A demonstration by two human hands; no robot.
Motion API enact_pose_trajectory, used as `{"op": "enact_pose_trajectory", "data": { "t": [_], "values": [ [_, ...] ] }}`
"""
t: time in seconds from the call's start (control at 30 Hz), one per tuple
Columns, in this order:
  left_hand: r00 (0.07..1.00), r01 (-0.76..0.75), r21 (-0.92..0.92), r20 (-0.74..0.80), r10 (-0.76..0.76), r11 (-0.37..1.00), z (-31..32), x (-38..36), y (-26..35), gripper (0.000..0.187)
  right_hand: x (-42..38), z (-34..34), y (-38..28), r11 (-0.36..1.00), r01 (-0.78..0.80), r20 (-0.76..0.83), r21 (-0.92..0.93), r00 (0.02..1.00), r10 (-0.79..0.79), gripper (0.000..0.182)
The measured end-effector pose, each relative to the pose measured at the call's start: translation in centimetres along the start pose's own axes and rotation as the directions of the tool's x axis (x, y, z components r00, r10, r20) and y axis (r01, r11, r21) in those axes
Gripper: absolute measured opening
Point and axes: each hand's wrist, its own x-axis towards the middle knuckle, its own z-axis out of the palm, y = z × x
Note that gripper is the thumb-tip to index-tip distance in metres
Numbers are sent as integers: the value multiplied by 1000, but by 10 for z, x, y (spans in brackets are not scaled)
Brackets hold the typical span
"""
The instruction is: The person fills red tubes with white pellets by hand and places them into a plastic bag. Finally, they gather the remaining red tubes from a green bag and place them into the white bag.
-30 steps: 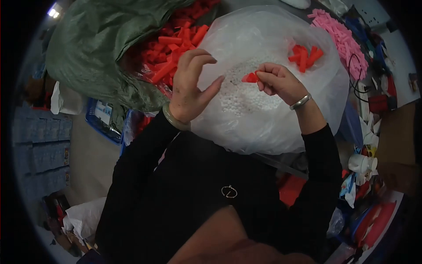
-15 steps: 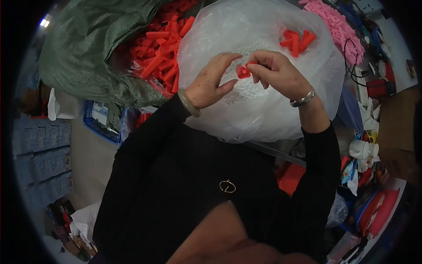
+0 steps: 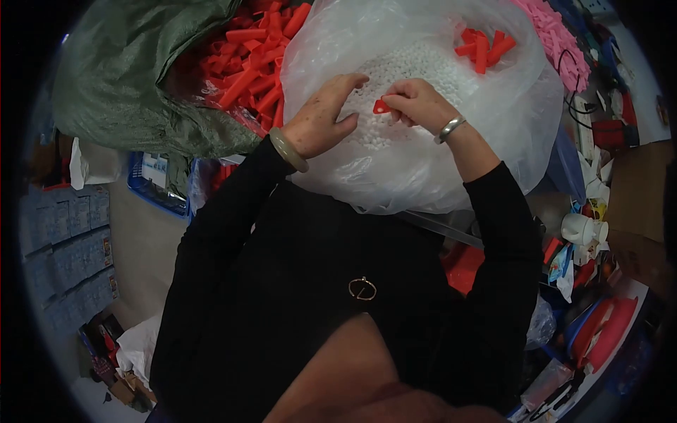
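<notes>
My right hand [image 3: 423, 106] pinches a small red plastic piece [image 3: 381, 107] between thumb and fingertips; a pale spot shows on it, and the fingers hide the rest. To its left, my left hand [image 3: 321, 118] is held open, thumb and fingers apart, with nothing in it. Both hands are over small white beads [image 3: 398, 67] lying in a large translucent plastic bag [image 3: 402, 187]. Several red plastic tubes [image 3: 482, 53] lie in a small pile on the far right part of the bag.
At the upper left, a green woven sack [image 3: 120, 84] holds many red tubes [image 3: 247, 70]. Pink strips [image 3: 560, 39] are heaped at the upper right, beside a black cable [image 3: 575, 106]. A blue basket [image 3: 159, 187] stands lower left. A white cup [image 3: 578, 228] sits among clutter at the right.
My right hand has moved left with the red piece, which is now turned differently and more covered by fingers. My left hand has shifted slightly left and stays open. The view has shifted a little.
</notes>
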Motion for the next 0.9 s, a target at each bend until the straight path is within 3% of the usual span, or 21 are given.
{"op": "enact_pose_trajectory", "data": {
  "t": [0.03, 0.1, 0.23, 0.3, 0.43, 0.5, 0.63, 0.7, 0.73, 0.8, 0.9],
  "values": [
    [1000, -2, -3, 0, 2, 1000, 0, 1, 1, 54, -5, -6, -5, 1000, -2, -2, -1, 1000, 2, 20],
    [998, -1, -25, 56, 2, 1000, 1, 4, 5, 56, -16, -15, -17, 980, 50, 72, 195, 995, -65, 20],
    [997, 2, -102, 75, 6, 995, 11, 10, 9, 58, -33, -18, -33, 953, 104, 105, 285, 985, -139, 18],
    [996, -4, -122, 86, 15, 993, 14, 11, 12, 56, -39, -17, -39, 964, 168, 53, 204, 982, -182, 17],
    [997, -24, -54, 72, 28, 998, 12, 10, 9, 55, -39, -14, -40, 992, 128, -31, 20, 991, -127, 19],
    [999, -22, 20, 49, 21, 1000, 12, 8, 5, 49, -33, -10, -30, 955, 110, -195, -275, 967, -167, 22],
    [995, 31, 75, 88, -38, 997, 14, 6, 1, 46, -29, -11, -25, 955, 66, -162, -288, 980, -117, 24],
    [992, -9, 336, 123, -35, 942, 20, 5, 3, 33, -30, -14, -24, 965, 64, -210, -256, 970, -120, 23],
    [992, -6, 334, 120, -36, 943, 26, 6, 3, 33, -31, -16, -23, 964, 63, -207, -259, 971, -119, 23],
    [956, -25, 524, 262, -133, 852, 40, 10, 0, 31, -32, -20, -20, 974, 105, -257, -201, 954, -155, 20],
    [943, -33, 442, 311, -119, 896, 52, 15, -12, 20, -37, -21, -15, 989, 88, -271, -117, 955, -117, 21]
  ]
}}
